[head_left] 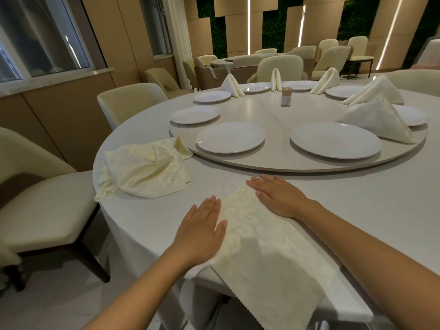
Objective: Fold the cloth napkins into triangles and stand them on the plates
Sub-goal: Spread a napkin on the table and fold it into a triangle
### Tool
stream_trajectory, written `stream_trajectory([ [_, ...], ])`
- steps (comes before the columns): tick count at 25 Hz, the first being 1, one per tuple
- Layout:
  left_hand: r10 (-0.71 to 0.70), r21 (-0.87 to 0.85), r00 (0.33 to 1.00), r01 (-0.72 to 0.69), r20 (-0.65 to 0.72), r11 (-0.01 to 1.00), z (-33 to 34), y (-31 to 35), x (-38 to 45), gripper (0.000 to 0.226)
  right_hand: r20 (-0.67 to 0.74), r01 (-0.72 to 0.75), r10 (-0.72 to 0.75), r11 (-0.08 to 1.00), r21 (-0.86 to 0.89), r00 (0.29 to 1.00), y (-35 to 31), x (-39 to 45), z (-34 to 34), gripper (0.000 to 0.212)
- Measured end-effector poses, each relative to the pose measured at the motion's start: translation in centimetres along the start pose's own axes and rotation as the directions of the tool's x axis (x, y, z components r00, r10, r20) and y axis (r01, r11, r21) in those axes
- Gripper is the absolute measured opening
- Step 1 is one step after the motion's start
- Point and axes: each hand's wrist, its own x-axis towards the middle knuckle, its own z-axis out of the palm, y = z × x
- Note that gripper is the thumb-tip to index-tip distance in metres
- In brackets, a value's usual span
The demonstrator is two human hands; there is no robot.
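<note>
A cream patterned napkin (259, 241) lies flat on the table in front of me, its near end hanging over the table edge. My left hand (202, 229) presses its left edge with straight fingers. My right hand (278, 195) lies flat on its far right corner. A pile of crumpled napkins (145, 170) sits to the left. Bare white plates (230, 137) (335, 140) stand on the round turntable (273, 164). Folded triangle napkins (378, 120) (378, 92) (232, 85) stand at the farther plates.
A small brown-capped jar (286, 96) stands mid-turntable. Cream chairs (42, 210) (128, 101) ring the table on the left. More plates (195, 114) (212, 96) line the turntable's far left. Another table with chairs stands behind.
</note>
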Motion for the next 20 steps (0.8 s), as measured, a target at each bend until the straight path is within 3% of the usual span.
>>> stream_trajectory([
  [5,-0.045,0.009,0.996,0.045,0.077,0.999,-0.8,-0.7,-1.8,0.060,0.012,0.006,-0.006,1.000,-0.023,1.000,-0.1,0.0,-0.2,0.047],
  [8,-0.061,0.107,0.995,0.053,0.073,0.993,-2.3,0.8,-0.8,0.060,-0.111,0.050,-0.053,0.998,-0.027,0.992,-0.7,-0.7,-0.6,0.048],
  [10,0.078,0.049,0.996,-0.080,0.037,0.996,-3.2,2.0,0.9,0.057,-0.226,0.093,-0.085,0.995,0.023,0.970,-1.3,-2.0,-1.1,0.048],
  [12,0.243,-0.165,0.969,-0.234,0.037,0.958,-3.9,3.4,3.4,0.053,-0.260,0.130,-0.107,0.989,0.071,0.960,-1.6,-4.2,-1.5,0.047],
  [15,0.325,-0.356,0.943,-0.282,0.068,0.891,-4.0,4.7,7.7,0.052,-0.168,0.195,-0.179,0.977,0.081,0.969,-1.6,-7.7,-1.3,0.047],
  [18,0.408,-0.152,0.903,-0.388,0.137,0.909,-2.4,4.9,10.2,0.050,0.083,0.284,-0.285,0.959,0.021,0.955,-1.6,-9.2,-0.7,0.057],
  [20,0.420,-0.032,0.900,-0.420,0.112,0.907,-1.3,4.6,10.8,0.050,0.157,0.313,-0.306,0.950,-0.020,0.939,-1.2,-9.1,-0.4,0.062],
])
